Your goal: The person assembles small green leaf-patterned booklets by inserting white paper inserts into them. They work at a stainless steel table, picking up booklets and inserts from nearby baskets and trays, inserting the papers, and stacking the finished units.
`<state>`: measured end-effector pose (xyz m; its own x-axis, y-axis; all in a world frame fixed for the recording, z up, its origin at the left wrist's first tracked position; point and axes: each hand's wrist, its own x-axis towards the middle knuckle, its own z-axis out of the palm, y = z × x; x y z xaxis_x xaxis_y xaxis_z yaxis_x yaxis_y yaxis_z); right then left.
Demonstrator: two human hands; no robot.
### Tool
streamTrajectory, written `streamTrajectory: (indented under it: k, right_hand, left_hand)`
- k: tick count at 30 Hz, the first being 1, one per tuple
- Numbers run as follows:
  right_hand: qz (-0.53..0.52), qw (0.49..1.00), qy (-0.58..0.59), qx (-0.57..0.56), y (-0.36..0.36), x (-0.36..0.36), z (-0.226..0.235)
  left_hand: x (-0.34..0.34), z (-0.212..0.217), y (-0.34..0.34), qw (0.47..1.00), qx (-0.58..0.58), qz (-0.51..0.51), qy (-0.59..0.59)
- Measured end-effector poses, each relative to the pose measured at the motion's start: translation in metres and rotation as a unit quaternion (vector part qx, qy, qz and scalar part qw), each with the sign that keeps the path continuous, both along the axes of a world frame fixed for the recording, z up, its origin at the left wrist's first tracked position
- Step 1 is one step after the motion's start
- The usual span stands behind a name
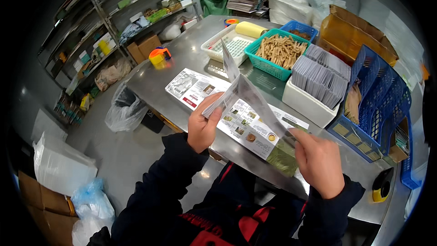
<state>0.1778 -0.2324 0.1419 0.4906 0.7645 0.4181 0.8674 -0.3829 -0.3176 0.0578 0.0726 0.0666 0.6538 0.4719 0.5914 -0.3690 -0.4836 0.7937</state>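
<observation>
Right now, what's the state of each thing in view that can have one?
Printed leaflet: part-folded, gripped by left hand, right hand at its edge
Printed sheets: lying flat
Teal basket: heaped with brown sticks
White box: packed with upright folded papers
Cardboard box: open-topped
Clear plastic bag: crumpled

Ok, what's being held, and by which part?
A folded printed leaflet: the left hand pinches its left end; the right hand seems to grip its right end.
</observation>
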Motion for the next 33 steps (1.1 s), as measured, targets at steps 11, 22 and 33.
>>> streamTrajectory:
  k: [11,22,33]
  right_hand:
    - [0.199,0.971,0.129,0.041,0.022,0.024,0.001]
    - [0.152,0.962,0.224,0.029,0.018,0.023,0.005]
    - [-0.032,0.996,0.062,0.052,0.010,0.042,-0.012]
  left_hand:
    - [0.018,-0.002,-0.061,0.979,0.196,-0.045,-0.029]
    - [0.021,-0.026,-0.087,0.981,-0.097,-0.156,0.066]
    - [0.009,0.007,-0.073,0.977,0.211,-0.033,0.020]
